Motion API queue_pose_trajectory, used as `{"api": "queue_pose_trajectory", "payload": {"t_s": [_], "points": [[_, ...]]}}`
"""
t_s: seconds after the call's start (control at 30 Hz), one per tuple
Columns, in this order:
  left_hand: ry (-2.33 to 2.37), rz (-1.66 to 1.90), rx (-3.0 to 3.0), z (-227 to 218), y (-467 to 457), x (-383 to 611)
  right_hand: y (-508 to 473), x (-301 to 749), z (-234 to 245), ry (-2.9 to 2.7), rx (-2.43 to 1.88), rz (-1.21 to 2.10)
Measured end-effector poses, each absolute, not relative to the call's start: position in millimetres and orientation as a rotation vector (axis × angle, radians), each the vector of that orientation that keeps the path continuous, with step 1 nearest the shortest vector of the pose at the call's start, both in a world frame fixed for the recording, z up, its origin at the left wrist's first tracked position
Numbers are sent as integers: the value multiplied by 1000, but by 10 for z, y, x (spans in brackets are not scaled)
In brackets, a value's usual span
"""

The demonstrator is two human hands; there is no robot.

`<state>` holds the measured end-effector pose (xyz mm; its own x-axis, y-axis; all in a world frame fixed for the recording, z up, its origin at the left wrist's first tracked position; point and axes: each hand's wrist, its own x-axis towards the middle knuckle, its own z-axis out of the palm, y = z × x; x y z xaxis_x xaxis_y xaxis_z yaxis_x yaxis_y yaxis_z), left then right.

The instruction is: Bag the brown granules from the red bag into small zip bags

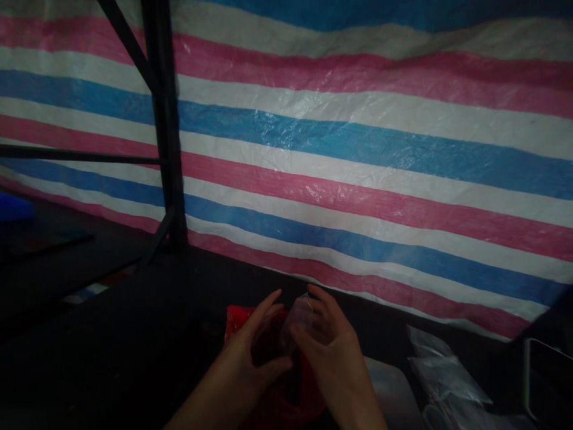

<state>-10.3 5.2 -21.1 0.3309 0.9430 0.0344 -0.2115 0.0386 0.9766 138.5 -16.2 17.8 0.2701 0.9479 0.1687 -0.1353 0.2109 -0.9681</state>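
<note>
2 bare forearms, left grip (250, 352), right grip (329, 352); no sleeves.

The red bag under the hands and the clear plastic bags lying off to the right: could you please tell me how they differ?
The red bag is opaque and vivid; the clear plastic bags are see-through and pale. The red bag sits between the left hand and right hand, which touch it; the clear bags lie untouched to the right. Both look like thin, crinkled plastic resting on the dark tabletop.
</note>
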Motion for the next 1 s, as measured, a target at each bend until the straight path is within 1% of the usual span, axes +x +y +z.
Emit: {"api": "queue_pose_trajectory", "payload": {"t_s": [0.27, 0.43, 0.7, 1.0], "points": [[781, 1030, 1322, -264, 22, -160, -188, 1417, 129, -1006, -1096, 939], [807, 1028, 1278, -290, 38, -138, -200, 1481, 129, -1010, -1105, 852], [761, 1039, 1298, -288, 45, -68, -201, 1488, 136, -1015, -1048, 901], [776, 1016, 1265, -235, -4, -29, -180, 1456, 136, -978, -1084, 854]]}}
